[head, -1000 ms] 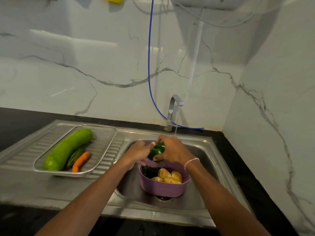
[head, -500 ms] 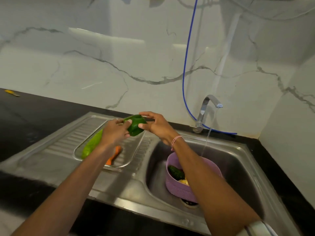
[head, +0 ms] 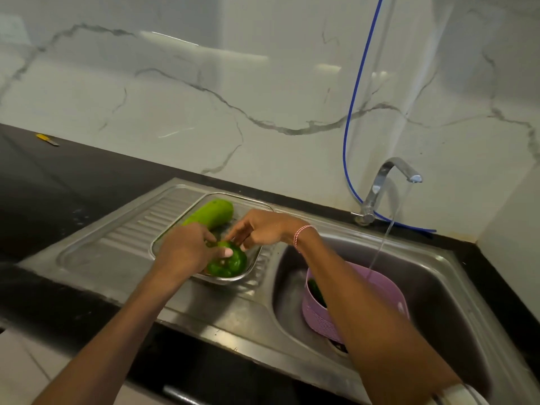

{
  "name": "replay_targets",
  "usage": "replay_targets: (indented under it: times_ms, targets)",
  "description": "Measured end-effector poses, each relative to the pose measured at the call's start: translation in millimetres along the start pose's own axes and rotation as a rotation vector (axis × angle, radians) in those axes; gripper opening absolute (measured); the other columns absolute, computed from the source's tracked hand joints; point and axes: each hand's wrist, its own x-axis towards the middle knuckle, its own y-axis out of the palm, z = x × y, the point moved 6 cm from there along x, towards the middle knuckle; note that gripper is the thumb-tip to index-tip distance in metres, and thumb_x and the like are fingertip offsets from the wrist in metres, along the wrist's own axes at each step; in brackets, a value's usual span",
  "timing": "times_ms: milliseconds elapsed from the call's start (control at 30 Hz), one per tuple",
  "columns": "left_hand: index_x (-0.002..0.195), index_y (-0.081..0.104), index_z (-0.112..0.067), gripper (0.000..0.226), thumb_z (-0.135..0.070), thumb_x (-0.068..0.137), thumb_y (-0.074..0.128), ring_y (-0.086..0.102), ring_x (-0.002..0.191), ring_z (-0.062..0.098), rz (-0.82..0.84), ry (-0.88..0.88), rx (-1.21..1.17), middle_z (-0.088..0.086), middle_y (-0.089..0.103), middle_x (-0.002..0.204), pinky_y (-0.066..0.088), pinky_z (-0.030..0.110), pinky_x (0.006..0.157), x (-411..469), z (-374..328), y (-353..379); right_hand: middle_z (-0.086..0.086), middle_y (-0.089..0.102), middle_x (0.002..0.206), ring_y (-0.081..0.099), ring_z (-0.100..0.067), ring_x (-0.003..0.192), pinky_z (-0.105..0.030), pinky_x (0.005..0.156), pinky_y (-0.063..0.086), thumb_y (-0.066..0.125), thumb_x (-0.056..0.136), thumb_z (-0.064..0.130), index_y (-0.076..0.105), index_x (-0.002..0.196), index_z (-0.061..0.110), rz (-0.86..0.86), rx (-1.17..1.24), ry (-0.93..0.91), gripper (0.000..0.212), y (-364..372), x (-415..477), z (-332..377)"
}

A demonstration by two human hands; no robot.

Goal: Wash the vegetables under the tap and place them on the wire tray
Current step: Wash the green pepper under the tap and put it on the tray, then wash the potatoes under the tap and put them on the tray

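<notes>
One green pepper (head: 230, 263) sits in the near corner of the single wire tray (head: 248, 200), squat, its pale-centred end tipped upward. The left hand (head: 184, 252) curls round it, thumb on top. The right hand (head: 263, 230) hangs just above, fingers loosely spread, holding nothing. One long gourd (head: 211, 214) lies diagonally behind, blunt end toward the wall.

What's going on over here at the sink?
A person is washing vegetables. Their left hand grips a green pepper low in the wire tray on the draining board, next to a long green gourd. The right hand hovers just above the pepper with loose fingers. The tap is running, and its stream falls into a purple basket standing in the sink, where at least one more green vegetable shows.
</notes>
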Motion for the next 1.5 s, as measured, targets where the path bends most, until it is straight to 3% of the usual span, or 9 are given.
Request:
replay_targets:
  times_ms: [100, 267, 500, 733, 833, 967, 1367, 1433, 1500]
  targets:
    - [0.11, 0.074, -0.037, 0.055, -0.07, 0.067, 0.081, 0.067, 0.104, 0.022, 0.002, 0.023, 0.124, -0.002, 0.073, 0.114, 0.043, 0.031, 0.076, 2, -1, -2, -0.008, 0.077, 0.124, 0.071, -0.024, 0.117, -0.046, 0.107, 0.054, 0.064, 0.087, -0.01, 0.073, 0.132, 0.014, -0.022, -0.086, -0.048, 0.052, 4, -2, 6]
    - [0.109, 0.071, -0.033, 0.048, -0.071, 0.08, 0.07, 0.066, 0.104, 0.027, -0.091, 0.056, 0.215, 0.001, 0.071, 0.11, 0.048, 0.035, 0.08, -7, -20, -19, -0.009, 0.079, 0.117, 0.074, -0.019, 0.112, -0.041, 0.103, 0.058, 0.063, 0.088, -0.012, 0.076, 0.124, 0.01, -0.222, 0.024, -0.065, 0.044, -9, -31, -11]
    - [0.104, 0.072, -0.032, 0.016, -0.041, 0.094, 0.063, 0.068, 0.086, 0.019, -0.356, 0.448, -0.114, -0.013, 0.074, 0.094, 0.051, 0.033, 0.073, -43, -123, -4, 0.008, 0.079, 0.104, 0.072, -0.003, 0.095, -0.02, 0.088, 0.055, 0.071, 0.097, 0.012, 0.078, 0.113, 0.025, -0.496, 0.135, 0.121, 0.022, -50, -146, -107]
    - [0.097, 0.07, -0.037, 0.017, -0.045, 0.086, 0.06, 0.072, 0.097, 0.02, 0.268, 0.472, -0.078, -0.006, 0.077, 0.103, 0.059, 0.04, 0.09, -14, -212, 159, 0.006, 0.073, 0.088, 0.072, -0.01, 0.08, -0.02, 0.07, 0.056, 0.07, 0.096, 0.009, 0.078, 0.101, 0.02, -0.268, 0.029, 0.61, 0.015, -13, -222, -235]
    - [0.115, 0.072, -0.026, 0.03, -0.045, 0.093, 0.062, 0.067, 0.111, 0.025, 0.38, 0.493, 0.147, 0.001, 0.072, 0.121, 0.054, 0.04, 0.098, -3, -228, 225, 0.002, 0.072, 0.102, 0.068, -0.017, 0.094, -0.03, 0.087, 0.057, 0.071, 0.095, 0.015, 0.077, 0.111, 0.021, -0.256, 0.003, 0.693, 0.019, 15, -224, -269]
    - [0.115, 0.073, -0.028, 0.032, -0.051, 0.096, 0.06, 0.065, 0.102, 0.018, 0.55, 0.466, 0.204, -0.003, 0.073, 0.109, 0.053, 0.04, 0.098, 5, -220, 285, -0.002, 0.073, 0.115, 0.067, -0.023, 0.104, -0.04, 0.098, 0.057, 0.068, 0.095, 0.025, 0.074, 0.116, 0.025, -0.34, 0.025, 0.694, 0.021, 34, -215, -296]
    - [0.095, 0.075, -0.017, 0.024, -0.04, 0.09, 0.074, 0.063, 0.08, 0.014, 0.446, 0.438, 0.129, -0.003, 0.067, 0.082, 0.044, 0.027, 0.072, 28, -228, 297, 0.001, 0.077, 0.095, 0.073, -0.027, 0.091, -0.051, 0.084, 0.064, 0.064, 0.092, 0.026, 0.079, 0.093, 0.028, -0.725, 0.24, 0.71, 0.015, 9, -219, -326]
    - [0.097, 0.075, -0.018, 0.022, -0.04, 0.092, 0.072, 0.071, 0.078, 0.018, 0.395, 0.346, -0.085, 0.002, 0.074, 0.084, 0.057, 0.032, 0.073, 37, -231, 282, 0.0, 0.078, 0.093, 0.074, -0.028, 0.092, -0.052, 0.085, 0.063, 0.064, 0.095, 0.028, 0.078, 0.094, 0.026, -0.82, 0.38, 0.672, 0.015, 4, -222, -322]
    - [0.109, 0.072, -0.015, 0.021, -0.032, 0.097, 0.07, 0.077, 0.079, 0.023, 0.458, 0.165, -0.591, 0.009, 0.077, 0.092, 0.064, 0.031, 0.069, 34, -234, 278, -0.004, 0.077, 0.105, 0.073, -0.024, 0.099, -0.05, 0.092, 0.063, 0.06, 0.103, 0.036, 0.075, 0.106, 0.026, -0.88, 0.661, 0.585, 0.018, -1, -221, -311]
